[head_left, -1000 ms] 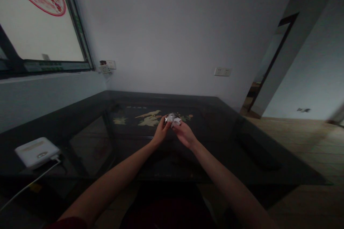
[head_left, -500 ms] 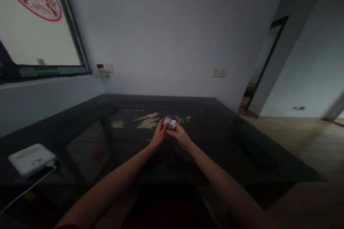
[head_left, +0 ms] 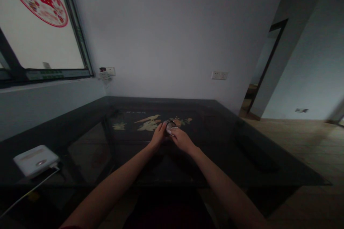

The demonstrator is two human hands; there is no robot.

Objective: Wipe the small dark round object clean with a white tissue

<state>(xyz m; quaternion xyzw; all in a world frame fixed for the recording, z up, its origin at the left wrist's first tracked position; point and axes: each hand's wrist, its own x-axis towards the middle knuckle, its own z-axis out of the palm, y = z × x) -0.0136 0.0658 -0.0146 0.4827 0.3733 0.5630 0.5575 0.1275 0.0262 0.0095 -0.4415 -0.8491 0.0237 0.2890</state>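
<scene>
In the head view, our left hand [head_left: 158, 136] curls part-closed around the side of a small, rounded object [head_left: 170, 126], dark and pale with a slight shine, its material too blurred to tell. Our right hand [head_left: 182, 139] pinches a whitish bit at its near edge, fingers nearly closed. We have the object between both hands, above the glossy black table [head_left: 215, 143] with its cream bird-and-flower pattern [head_left: 147, 123]. At our left sits a smooth white box [head_left: 36, 160] with rounded corners and a thin cable [head_left: 29, 192].
</scene>
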